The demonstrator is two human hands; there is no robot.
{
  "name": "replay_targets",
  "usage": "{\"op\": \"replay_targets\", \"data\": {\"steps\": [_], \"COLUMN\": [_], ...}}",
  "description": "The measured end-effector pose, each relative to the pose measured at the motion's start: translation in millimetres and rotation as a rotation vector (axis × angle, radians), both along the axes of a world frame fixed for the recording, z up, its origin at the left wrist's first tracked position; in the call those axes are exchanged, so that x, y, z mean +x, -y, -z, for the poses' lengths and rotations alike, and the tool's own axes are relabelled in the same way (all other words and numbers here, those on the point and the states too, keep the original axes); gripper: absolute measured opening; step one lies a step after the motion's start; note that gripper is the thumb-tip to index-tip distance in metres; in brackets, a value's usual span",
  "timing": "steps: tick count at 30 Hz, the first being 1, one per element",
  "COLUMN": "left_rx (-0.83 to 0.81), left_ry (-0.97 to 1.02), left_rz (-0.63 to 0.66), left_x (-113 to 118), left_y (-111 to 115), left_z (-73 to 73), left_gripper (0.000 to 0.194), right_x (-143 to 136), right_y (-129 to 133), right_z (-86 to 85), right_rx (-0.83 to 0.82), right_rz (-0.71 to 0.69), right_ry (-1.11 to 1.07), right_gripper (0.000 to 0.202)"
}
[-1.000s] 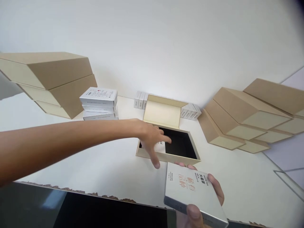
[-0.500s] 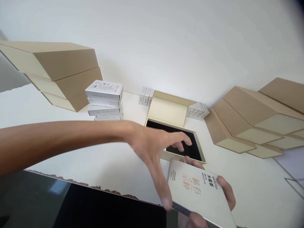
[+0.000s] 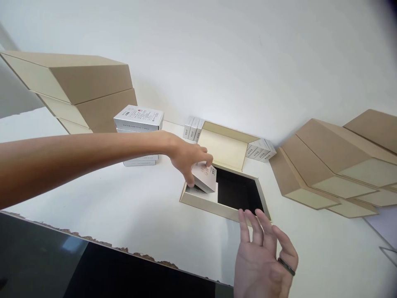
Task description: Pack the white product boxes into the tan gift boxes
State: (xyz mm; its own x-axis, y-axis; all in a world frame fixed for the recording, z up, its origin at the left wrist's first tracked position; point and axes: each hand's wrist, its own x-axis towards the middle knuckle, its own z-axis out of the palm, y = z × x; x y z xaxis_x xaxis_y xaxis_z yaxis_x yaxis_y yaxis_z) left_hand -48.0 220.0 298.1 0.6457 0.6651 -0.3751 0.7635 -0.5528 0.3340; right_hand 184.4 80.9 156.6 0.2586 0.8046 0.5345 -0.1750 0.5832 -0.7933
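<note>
My left hand (image 3: 189,159) is closed on a small white tea box (image 3: 204,178) with printed characters. It holds the box tilted at the left end of an open cream gift box (image 3: 200,207) with a black inside. Under the tilted box, another white printed surface (image 3: 212,193) shows; most of it is hidden. My right hand (image 3: 263,252), a dark ring on one finger, is palm up with its fingers spread. Nothing is in it, and its fingertips are close to the gift box's front wall.
White boxes (image 3: 139,118) are stacked at the left, partly behind my forearm. Smaller groups of white boxes (image 3: 192,128) stand either side of the raised lid (image 3: 221,145). Large tan boxes are piled at the left (image 3: 93,82) and right (image 3: 344,145). The table's front edge (image 3: 124,250) is chipped.
The white tea box has passed from my right hand to my left and moved away from me, into the gift box's left end. My right hand has let go and opened.
</note>
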Motion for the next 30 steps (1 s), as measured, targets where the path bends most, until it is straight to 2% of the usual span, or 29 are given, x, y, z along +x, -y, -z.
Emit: {"op": "replay_targets", "data": {"steps": [2, 4, 6, 9, 10, 12, 14, 16, 19, 21, 23, 25, 26, 28, 30], "left_rx": [-0.009, -0.01, -0.048, -0.064, -0.043, -0.003, 0.016, 0.035, 0.061, 0.154, 0.308, 0.415, 0.446, 0.5, 0.511], "left_ry": [-0.042, -0.103, -0.164, -0.183, -0.172, -0.162, -0.152, -0.156, -0.166, -0.12, 0.034, 0.245, 0.336, 0.424, 0.362], "left_rz": [-0.011, -0.018, 0.005, 0.044, 0.05, 0.064, 0.086, 0.118, 0.159, 0.201, 0.29, 0.344, 0.319, 0.147, -0.088], "left_x": [7.5, 21.5, 39.0, 63.0, 68.8, 75.6, 77.1, 75.5, 71.2, 65.9, 54.8, 34.5, 20.6, -13.5, -51.8], "left_y": [-1.8, 1.2, 5.3, 7.8, 7.3, 5.1, 2.5, 1.2, 4.5, 10.8, 18.6, 24.6, 26.0, 24.3, 17.6], "left_z": [-2.1, -0.6, 6.8, 25.7, 31.6, 39.8, 43.6, 45.6, 48.9, 48.2, 39.8, 21.3, 8.8, -19.1, -44.1], "left_gripper": [0.059, 0.066, 0.089, 0.131, 0.135, 0.126, 0.113, 0.109, 0.106, 0.105, 0.1, 0.088, 0.081, 0.073, 0.073], "right_x": [3.1, 6.3, 9.7, 14.8, 16.0, 16.0, 12.5, 6.9, 2.1, 2.7, 4.3, 5.0, 5.0, 5.3, 7.4], "right_y": [0.0, -0.3, -0.9, -1.0, -0.8, -0.3, -0.3, -1.5, -6.5, -10.5, -13.1, -13.1, -12.4, -10.9, -10.9], "right_z": [6.5, 12.8, 17.9, 21.7, 21.6, 19.4, 14.6, 8.8, 3.5, 3.8, 5.7, 7.6, 8.3, 9.8, 12.5], "right_rx": [-0.027, -0.05, -0.042, 0.019, 0.034, 0.069, 0.112, 0.126, -0.015, -0.111, -0.14, -0.141, -0.142, -0.133, -0.124], "right_rz": [0.018, 0.018, 0.007, -0.03, -0.043, -0.037, 0.076, 0.301, 0.592, 0.655, 0.699, 0.723, 0.727, 0.741, 0.745], "right_ry": [-0.03, -0.046, -0.048, -0.012, 0.004, 0.055, 0.15, 0.342, 0.737, 0.851, 0.81, 0.775, 0.769, 0.757, 0.751], "right_gripper": [0.032, 0.033, 0.034, 0.033, 0.033, 0.034, 0.031, 0.032, 0.045, 0.052, 0.053, 0.051, 0.051, 0.053, 0.054]}}
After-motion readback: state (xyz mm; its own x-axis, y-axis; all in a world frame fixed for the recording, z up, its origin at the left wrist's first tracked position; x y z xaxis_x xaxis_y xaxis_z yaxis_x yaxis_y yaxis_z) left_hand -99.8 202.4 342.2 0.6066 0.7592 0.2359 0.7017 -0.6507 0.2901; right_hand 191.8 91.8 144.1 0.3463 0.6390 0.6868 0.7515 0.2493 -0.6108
